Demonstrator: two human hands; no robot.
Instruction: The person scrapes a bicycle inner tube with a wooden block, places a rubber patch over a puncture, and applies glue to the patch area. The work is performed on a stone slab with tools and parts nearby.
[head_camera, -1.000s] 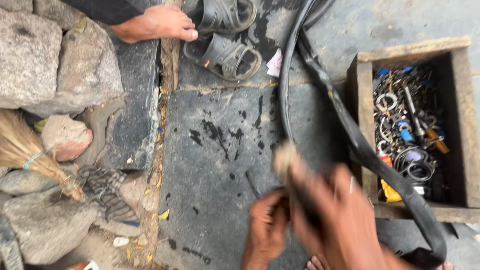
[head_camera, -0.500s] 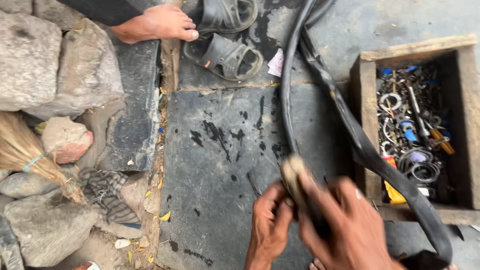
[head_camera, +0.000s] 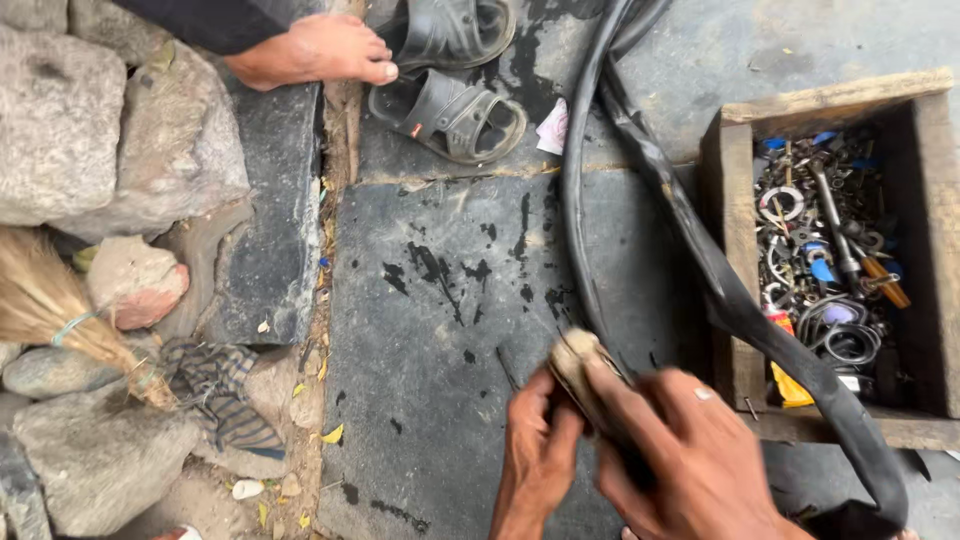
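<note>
Here the right hand (head_camera: 690, 455) has its fingers wrapped around a tan block (head_camera: 578, 362) (blurred), pressed on the black inner tube (head_camera: 700, 270); the left hand (head_camera: 540, 450) pinches the tube just beneath.

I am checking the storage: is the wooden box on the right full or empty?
Partly full. The wooden box has no lid, and metal rings, bolts and small tools cover its bottom, below the rim.

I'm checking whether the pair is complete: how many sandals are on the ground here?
2: one dark sandal lies on the slab beside the bare foot, the other sandal sits just above it, cut by the top edge. No others visible.
</note>
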